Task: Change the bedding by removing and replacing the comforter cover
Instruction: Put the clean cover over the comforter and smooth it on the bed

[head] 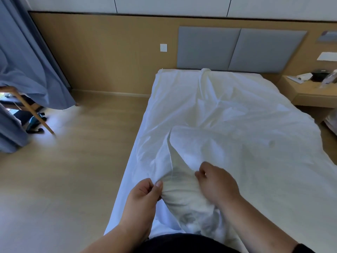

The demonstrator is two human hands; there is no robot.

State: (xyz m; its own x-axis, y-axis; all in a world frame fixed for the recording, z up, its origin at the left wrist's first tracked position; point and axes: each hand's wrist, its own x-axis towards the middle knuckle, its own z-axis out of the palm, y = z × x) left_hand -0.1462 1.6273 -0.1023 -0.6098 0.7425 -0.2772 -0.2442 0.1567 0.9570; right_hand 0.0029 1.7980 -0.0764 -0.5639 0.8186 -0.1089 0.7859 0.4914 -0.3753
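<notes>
At the foot of the bed, the left hand pinches a fold of the thin white fabric comforter cover between thumb and curled fingers, at the edge of an opening. The right hand grips the cover just beside it, fingers curled into the cloth. Between the two hands bulges the puffy white comforter — its corner inside the cover. The cover lies rumpled across the mattress, up to the grey padded headboard.

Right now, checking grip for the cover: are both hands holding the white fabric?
Yes, the left hand and right hand each pinch the white cover.
</notes>
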